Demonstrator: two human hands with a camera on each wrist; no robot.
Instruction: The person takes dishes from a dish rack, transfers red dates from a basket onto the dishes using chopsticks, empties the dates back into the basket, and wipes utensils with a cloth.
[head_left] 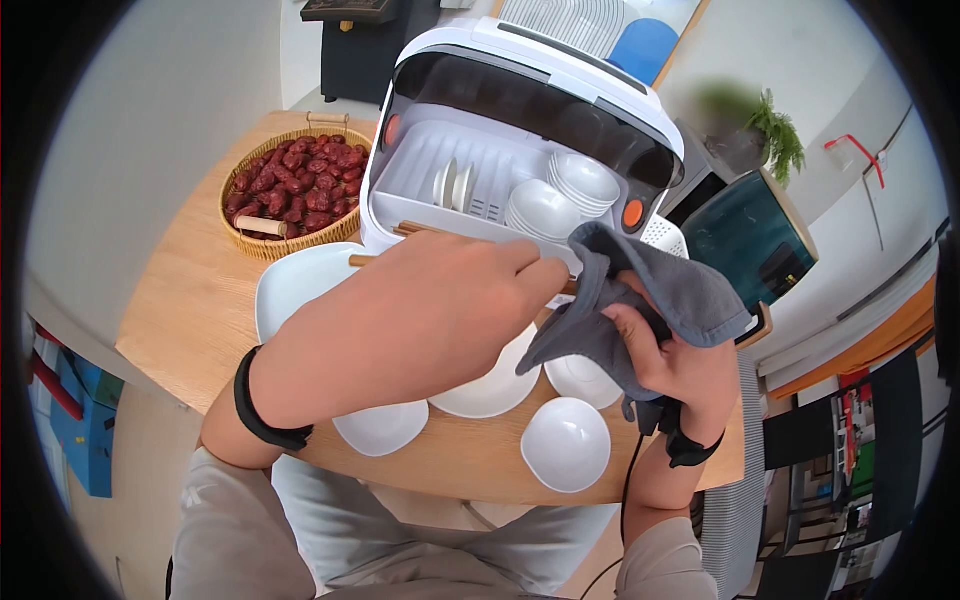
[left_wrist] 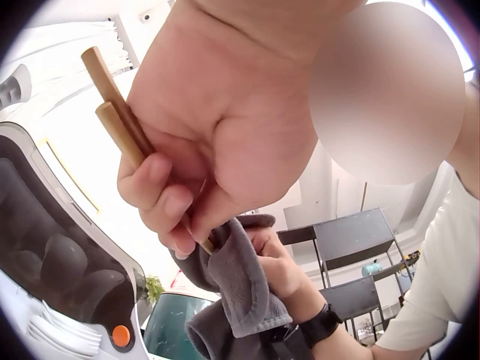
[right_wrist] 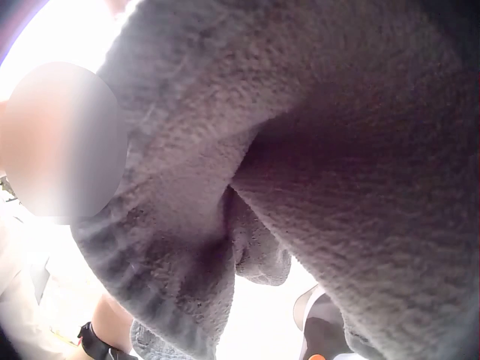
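Note:
My left hand [head_left: 430, 310] grips a pair of wooden chopsticks [left_wrist: 120, 133], their thick ends sticking out behind the curled fingers. The other ends run into a dark grey cloth [head_left: 690, 290]. My right hand [head_left: 690, 375] holds that cloth bunched, thumb on top, close beside the left fingertips. Folds of the cloth fill most of the right wrist view and hide the right fingers there. Below the hands on the wooden table [head_left: 470, 480] stand white dishes: a small bowl [head_left: 566, 446], a round plate [head_left: 490, 385] and a squarish dish [head_left: 382, 428].
Behind the hands a white dish cabinet [head_left: 520, 50] stands with its dark lid raised, holding stacked bowls [head_left: 545, 208] and small plates [head_left: 455, 187]. A basket of red dates [head_left: 300, 185] is at left, beside a large white plate [head_left: 290, 280]. A dark green appliance [head_left: 750, 230] stands at right.

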